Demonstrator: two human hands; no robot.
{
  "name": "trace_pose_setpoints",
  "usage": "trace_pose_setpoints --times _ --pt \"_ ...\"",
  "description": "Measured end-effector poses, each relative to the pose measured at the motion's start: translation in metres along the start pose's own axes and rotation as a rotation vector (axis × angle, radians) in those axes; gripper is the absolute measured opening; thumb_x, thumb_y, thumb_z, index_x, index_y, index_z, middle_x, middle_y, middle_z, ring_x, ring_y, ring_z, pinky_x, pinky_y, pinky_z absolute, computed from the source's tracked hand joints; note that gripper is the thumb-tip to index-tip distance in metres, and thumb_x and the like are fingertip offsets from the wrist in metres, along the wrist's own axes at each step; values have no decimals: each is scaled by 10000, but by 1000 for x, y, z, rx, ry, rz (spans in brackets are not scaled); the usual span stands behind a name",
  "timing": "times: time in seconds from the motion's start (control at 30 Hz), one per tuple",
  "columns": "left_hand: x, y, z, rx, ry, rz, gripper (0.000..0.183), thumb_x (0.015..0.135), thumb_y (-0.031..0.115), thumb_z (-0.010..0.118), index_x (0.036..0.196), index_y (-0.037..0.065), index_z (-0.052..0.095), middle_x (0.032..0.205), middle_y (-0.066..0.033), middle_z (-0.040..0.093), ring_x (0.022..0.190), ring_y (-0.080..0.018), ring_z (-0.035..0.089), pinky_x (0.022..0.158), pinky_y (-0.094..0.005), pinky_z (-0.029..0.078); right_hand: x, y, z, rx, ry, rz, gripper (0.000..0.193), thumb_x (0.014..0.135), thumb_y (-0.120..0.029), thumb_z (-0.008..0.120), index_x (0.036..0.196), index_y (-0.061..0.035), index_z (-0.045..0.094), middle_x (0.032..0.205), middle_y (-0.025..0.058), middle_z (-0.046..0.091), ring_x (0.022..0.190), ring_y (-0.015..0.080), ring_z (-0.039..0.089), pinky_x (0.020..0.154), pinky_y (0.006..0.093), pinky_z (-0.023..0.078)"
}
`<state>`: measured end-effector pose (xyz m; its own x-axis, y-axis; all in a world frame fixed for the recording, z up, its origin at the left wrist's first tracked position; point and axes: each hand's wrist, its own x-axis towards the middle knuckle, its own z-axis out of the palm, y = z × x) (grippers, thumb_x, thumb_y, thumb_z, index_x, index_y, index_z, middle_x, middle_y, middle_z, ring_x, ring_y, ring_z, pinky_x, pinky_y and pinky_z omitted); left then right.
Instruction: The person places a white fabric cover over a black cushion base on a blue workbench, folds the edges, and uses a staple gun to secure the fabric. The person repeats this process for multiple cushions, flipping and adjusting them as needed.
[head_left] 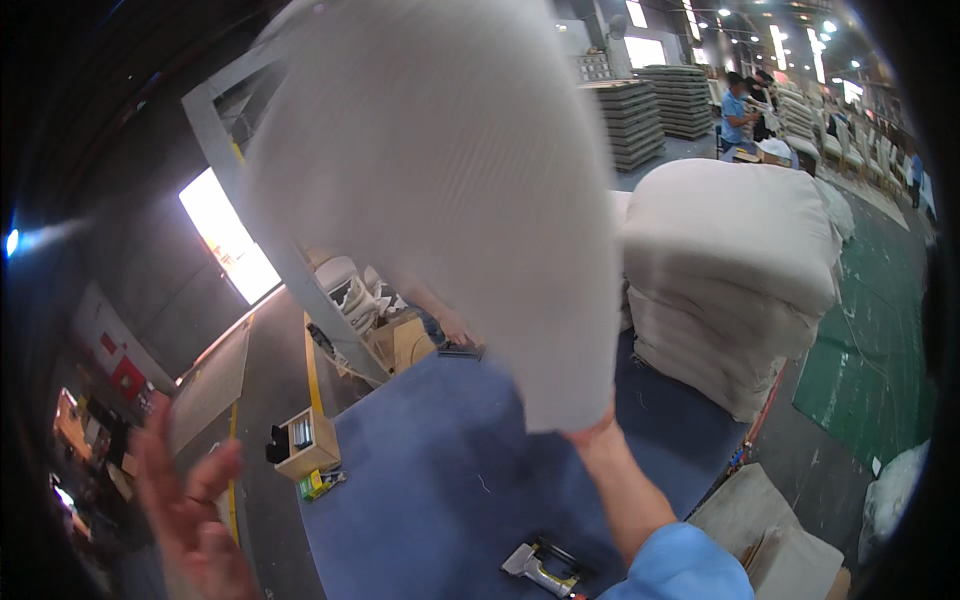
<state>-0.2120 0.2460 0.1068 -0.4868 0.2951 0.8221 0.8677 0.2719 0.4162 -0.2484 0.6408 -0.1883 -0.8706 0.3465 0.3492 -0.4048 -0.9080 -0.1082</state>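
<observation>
My right hand [597, 428] grips the narrow lower end of a large off-white upholstered chair back [440, 180], which is held up over the table and blurred by motion. Its broad end rises past the top of the picture and covers much of the middle. On the left, my left hand [195, 500] is raised beside the table, fingers spread, with nothing in it. Below my right hand, a staple gun [545, 570] lies on the blue-covered table [430, 500].
A wooden box [308, 443] sits at the table's left edge beside a small green-yellow packet [318, 485]. Across the table shows another person's hand [457, 330]. Stacked upholstered pieces [730, 270] stand at the right; a grey metal frame [270, 220] rises at the left.
</observation>
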Motion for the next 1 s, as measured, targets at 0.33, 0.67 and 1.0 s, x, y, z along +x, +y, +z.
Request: trace_pose_setpoints --times 0.33,0.67,1.0 --pt "-300 -141 -44 385 -283 -926 592 1019 361 668 1505 44 551 1312 -220 706 1221 -353 663 1038 -450 525 136 -117 103 -248 123 -332 431 1078 -418 492 1376 -146 643 1323 42 697 1211 274 665 992 462 556" --pt "-401 -102 -22 584 -645 -1371 557 1017 352 669 1425 -21 597 1313 -254 694 1205 -377 664 1037 -436 521 254 -188 85 -453 287 -481 559 983 -404 734 1418 -79 601 1387 81 664 1243 288 647 1043 466 535" --pt "-355 -123 19 629 -541 -1314 545 1018 344 670 1415 -24 603 1275 -241 707 1157 -363 675 1005 -427 532 369 -150 -10 -1049 1078 -795 744 811 -207 891 1357 147 533 1348 278 636 1224 378 650 1066 451 518"
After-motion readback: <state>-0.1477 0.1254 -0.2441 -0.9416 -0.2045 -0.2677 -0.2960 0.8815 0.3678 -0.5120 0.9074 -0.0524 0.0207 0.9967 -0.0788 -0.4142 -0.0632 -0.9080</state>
